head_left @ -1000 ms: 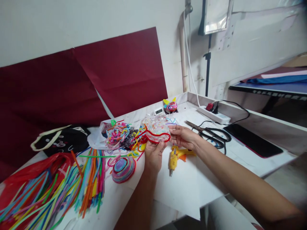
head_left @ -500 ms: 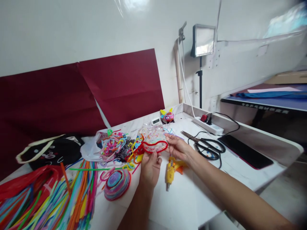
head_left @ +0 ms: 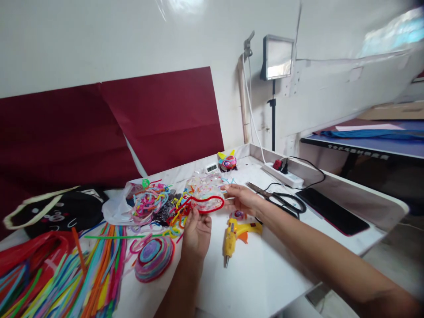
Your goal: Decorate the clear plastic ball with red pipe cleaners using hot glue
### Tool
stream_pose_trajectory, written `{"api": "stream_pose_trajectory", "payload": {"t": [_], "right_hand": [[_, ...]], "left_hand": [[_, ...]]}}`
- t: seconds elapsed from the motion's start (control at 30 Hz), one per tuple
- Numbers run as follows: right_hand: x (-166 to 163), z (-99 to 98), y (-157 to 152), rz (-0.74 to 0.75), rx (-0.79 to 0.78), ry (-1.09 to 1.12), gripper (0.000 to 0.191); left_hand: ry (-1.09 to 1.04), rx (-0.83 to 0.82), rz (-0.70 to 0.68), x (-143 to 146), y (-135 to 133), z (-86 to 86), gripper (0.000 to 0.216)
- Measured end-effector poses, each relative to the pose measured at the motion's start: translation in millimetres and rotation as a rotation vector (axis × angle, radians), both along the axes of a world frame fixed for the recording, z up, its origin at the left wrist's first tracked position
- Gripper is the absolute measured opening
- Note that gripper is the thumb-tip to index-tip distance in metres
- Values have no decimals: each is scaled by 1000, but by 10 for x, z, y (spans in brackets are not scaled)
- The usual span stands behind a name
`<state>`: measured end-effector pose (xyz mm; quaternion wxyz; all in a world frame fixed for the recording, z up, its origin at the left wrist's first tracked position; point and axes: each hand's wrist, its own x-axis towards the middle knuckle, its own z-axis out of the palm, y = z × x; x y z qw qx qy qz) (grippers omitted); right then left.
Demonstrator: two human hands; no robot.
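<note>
Both my hands hold a small clear plastic bag (head_left: pixel 206 191) of coloured bits, rimmed by a red pipe cleaner loop, just above the white table (head_left: pixel 265 274). My left hand (head_left: pixel 196 232) grips its near edge from below, fingers closed. Fingers of my right hand (head_left: pixel 241 198) pinch its right side. A yellow glue gun (head_left: pixel 236 233) lies on the table just under my right wrist. A coiled multicolour pipe cleaner disc (head_left: pixel 154 258) lies left of my left hand.
Long pipe cleaners (head_left: pixel 69 278) spread over a red bag at the left. A tangle of bent pieces (head_left: pixel 150 203) and a black pouch (head_left: pixel 62 210) lie behind. Scissors (head_left: pixel 281 201), a power strip (head_left: pixel 283 174), a dark phone (head_left: pixel 333 212) and a small colourful figure (head_left: pixel 227 162) sit to the right.
The view has swung up and left. My hands keep hold of the bag and have drawn slightly lower and left; the glue gun shows more fully below my right wrist.
</note>
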<state>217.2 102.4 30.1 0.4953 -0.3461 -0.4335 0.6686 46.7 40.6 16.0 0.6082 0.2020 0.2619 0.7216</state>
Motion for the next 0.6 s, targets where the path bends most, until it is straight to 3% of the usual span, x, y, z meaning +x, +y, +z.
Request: {"api": "stream_pose_trajectory", "payload": {"t": [0.2,0.37,0.6], "right_hand": [[471,79,955,-396,165,-536,30],[517,28,1758,-519,208,-853,56],[386,-260,2487,-591,104,-1048,35]], "left_hand": [[-78,-106,33,13,11,-54,17],[-90,-125,11,29,11,-102,32],[-104,-214,59,12,38,-129,42]]}}
